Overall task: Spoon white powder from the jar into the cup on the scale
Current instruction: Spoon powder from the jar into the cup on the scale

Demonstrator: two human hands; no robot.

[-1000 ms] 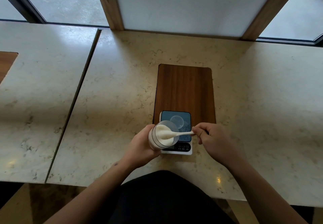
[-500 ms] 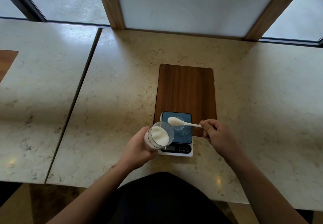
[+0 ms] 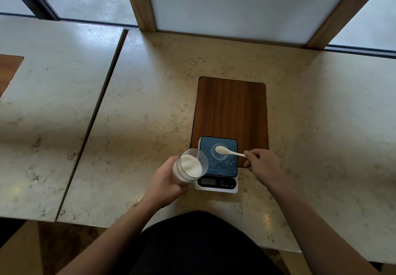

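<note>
My left hand [image 3: 166,183] grips a clear jar [image 3: 190,166] of white powder, tilted toward me, just left of the scale. The white scale [image 3: 218,165] has a dark top plate and a small display at its near edge. On that plate stands a small clear cup [image 3: 219,152]. My right hand [image 3: 262,166] pinches the handle of a white spoon [image 3: 229,152]. The spoon's bowl holds white powder and hovers over the cup's mouth.
The scale sits on the near end of a brown wooden board [image 3: 231,111] set in a marble counter [image 3: 150,103]. A seam [image 3: 94,120] splits off a second counter slab on the left. Windows and wooden posts [image 3: 139,2] run along the far edge.
My right hand lifted the loaded spoon out of the jar and carried it right and away, over the cup. My left hand drew the jar slightly left, off the scale.
</note>
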